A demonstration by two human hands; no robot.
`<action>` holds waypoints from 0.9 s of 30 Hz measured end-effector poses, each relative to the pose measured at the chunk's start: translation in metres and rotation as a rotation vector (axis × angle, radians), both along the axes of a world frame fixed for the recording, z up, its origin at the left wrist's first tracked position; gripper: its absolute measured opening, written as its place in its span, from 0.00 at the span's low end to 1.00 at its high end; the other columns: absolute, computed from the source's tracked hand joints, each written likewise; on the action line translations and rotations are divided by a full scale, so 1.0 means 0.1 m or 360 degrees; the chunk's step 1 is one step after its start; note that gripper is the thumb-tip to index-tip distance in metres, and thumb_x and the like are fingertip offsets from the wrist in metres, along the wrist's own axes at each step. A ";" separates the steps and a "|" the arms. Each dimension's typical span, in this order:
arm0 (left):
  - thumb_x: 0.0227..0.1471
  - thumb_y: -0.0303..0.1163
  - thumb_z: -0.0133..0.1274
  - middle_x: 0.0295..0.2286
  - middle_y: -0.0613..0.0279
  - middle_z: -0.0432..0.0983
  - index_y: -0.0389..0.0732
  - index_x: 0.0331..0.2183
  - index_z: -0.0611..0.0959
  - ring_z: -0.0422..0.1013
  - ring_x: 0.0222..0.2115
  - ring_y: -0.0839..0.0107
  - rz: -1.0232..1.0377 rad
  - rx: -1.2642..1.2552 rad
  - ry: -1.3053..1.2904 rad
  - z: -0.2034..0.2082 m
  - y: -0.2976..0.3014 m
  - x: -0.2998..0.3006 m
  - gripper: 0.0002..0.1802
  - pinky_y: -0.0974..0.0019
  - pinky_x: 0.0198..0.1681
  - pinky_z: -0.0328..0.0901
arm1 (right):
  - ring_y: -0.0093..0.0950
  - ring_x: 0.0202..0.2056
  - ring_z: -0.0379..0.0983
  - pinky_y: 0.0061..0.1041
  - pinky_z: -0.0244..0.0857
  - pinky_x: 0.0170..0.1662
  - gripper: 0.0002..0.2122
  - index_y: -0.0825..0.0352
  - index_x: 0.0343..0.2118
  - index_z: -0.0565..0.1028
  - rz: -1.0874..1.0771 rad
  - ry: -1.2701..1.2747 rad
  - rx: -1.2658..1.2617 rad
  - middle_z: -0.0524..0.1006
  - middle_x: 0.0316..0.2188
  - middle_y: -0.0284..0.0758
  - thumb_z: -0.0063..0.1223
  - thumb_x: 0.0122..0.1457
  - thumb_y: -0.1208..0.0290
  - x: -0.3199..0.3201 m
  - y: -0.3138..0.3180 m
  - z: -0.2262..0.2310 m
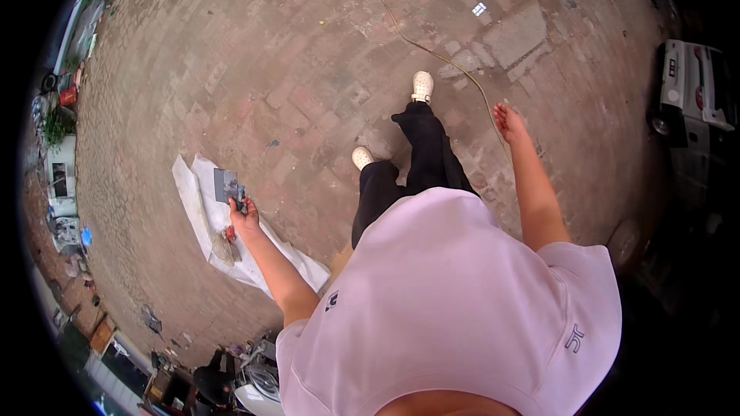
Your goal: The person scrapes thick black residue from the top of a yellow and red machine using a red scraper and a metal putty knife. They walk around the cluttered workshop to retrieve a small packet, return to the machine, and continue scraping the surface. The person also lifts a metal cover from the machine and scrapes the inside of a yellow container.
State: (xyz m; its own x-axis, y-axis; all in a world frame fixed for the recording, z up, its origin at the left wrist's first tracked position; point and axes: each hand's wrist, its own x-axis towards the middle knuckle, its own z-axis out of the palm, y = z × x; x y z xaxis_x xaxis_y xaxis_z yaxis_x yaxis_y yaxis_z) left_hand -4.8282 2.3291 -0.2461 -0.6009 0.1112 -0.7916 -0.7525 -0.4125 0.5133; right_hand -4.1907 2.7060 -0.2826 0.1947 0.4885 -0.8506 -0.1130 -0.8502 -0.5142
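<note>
My left hand is closed on a flat grey rectangular tool with a darker, partly blue grip, which looks like a scraper. It is held over a white sheet spread on the paving. On that sheet lie a brownish bundle and a small red object, both close to my left wrist. Out to the right hangs my right hand, its fingers loosely curled and a little apart, with nothing visible in them. A thin yellowish hose runs along the ground beside it.
Brick paving surrounds my pale clogs. A broken slab lies ahead to the right, near a small white-and-blue packet. A white vehicle stands far right. Machinery and clutter lie behind left.
</note>
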 end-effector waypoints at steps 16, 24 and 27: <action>0.48 0.30 0.49 0.33 0.58 0.71 0.35 0.36 0.71 0.66 0.29 0.67 -0.0600 0.0033 -0.0014 -1.42 5.75 0.60 0.13 0.70 0.26 0.62 | 0.15 0.25 0.68 0.12 0.60 0.26 0.06 0.62 0.31 0.72 0.0004 -0.0304 -0.0203 0.74 0.25 0.27 0.49 0.50 0.69 1.34 2.77 -2.30; 0.49 0.28 0.48 0.31 0.57 0.69 0.32 0.35 0.70 0.63 0.29 0.69 -0.0896 0.0145 0.0065 -2.83 8.51 1.64 0.11 0.70 0.28 0.61 | 0.22 0.25 0.70 0.20 0.63 0.31 0.11 0.69 0.27 0.73 0.0554 -0.0826 0.0158 0.74 0.21 0.32 0.56 0.43 0.67 1.02 4.97 -4.85; 0.49 0.27 0.48 0.32 0.57 0.68 0.32 0.35 0.69 0.63 0.30 0.69 -0.1070 0.0343 0.0045 -3.67 9.04 2.18 0.11 0.70 0.28 0.60 | 0.24 0.28 0.71 0.22 0.64 0.34 0.16 0.69 0.30 0.72 0.0425 -0.0960 0.0159 0.75 0.26 0.34 0.60 0.40 0.63 0.90 5.34 -5.87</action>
